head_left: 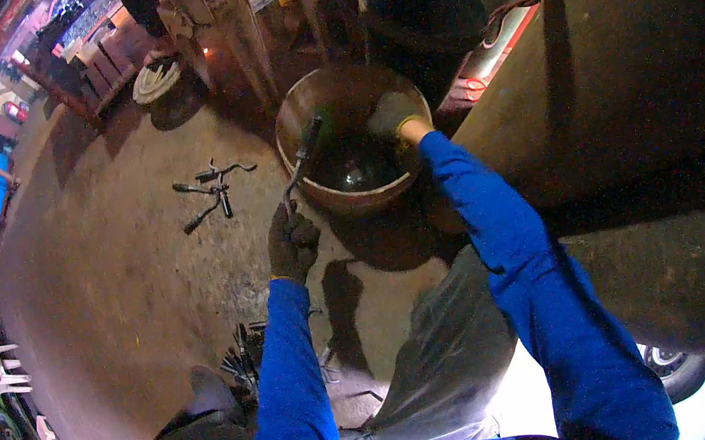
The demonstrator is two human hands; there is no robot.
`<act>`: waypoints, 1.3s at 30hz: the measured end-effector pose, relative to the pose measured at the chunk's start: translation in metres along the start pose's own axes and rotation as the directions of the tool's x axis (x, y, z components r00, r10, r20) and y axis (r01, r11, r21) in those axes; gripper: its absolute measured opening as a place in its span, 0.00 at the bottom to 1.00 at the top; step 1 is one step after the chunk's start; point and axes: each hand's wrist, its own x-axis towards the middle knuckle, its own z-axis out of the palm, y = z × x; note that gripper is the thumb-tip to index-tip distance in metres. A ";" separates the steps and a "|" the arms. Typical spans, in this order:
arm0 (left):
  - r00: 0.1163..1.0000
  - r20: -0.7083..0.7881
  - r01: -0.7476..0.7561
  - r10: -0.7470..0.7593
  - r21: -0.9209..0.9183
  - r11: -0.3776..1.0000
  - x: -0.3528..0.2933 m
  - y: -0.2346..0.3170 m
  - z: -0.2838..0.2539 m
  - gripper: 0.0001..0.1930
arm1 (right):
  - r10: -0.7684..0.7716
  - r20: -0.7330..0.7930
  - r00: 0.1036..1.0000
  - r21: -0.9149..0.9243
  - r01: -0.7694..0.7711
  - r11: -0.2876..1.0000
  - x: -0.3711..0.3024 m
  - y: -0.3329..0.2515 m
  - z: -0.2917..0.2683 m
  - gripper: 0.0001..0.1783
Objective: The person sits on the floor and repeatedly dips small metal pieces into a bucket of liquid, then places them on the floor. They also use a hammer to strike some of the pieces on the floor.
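My left hand (292,243), in a dark glove, is closed around a bent metal rod (294,185) with a thick dark end (309,133) pointing up. The rod stands at the near left rim of a round, brownish basin (341,197). Inside that basin, by its right wall, is my right hand (395,116), gloved with a yellowish cuff. Its fingers are blurred and dim, so what they hold cannot be made out. Dark liquid with a shiny spot (355,176) shows at the basin's bottom.
Several similar bent rods (215,188) lie on the floor left of the basin. More dark metal pieces (243,357) lie near my left forearm. Behind the basin are a dark tub (424,13) and a wooden frame (253,43). A large curved brown surface (618,91) borders the right.
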 end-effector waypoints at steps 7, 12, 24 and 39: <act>0.995 -0.097 -0.033 0.037 0.041 0.999 0.001 -0.002 0.014 0.09 | 0.050 -0.447 0.893 0.330 0.113 0.937 -0.048 -0.021 -0.113 0.23; 0.999 -0.037 -0.020 0.019 -0.026 0.999 0.002 -0.002 0.017 0.10 | 0.048 -0.588 0.807 0.516 0.328 0.791 -0.081 -0.022 -0.162 0.15; 0.995 0.101 0.028 -0.018 -0.090 0.996 0.004 -0.003 0.015 0.12 | 0.002 -0.481 0.877 0.783 0.428 0.452 -0.134 -0.064 -0.189 0.13; 0.880 0.476 0.052 -0.002 -0.091 0.994 0.035 0.000 -0.045 0.16 | 0.110 -0.559 0.822 0.594 0.304 0.745 -0.118 -0.065 -0.181 0.15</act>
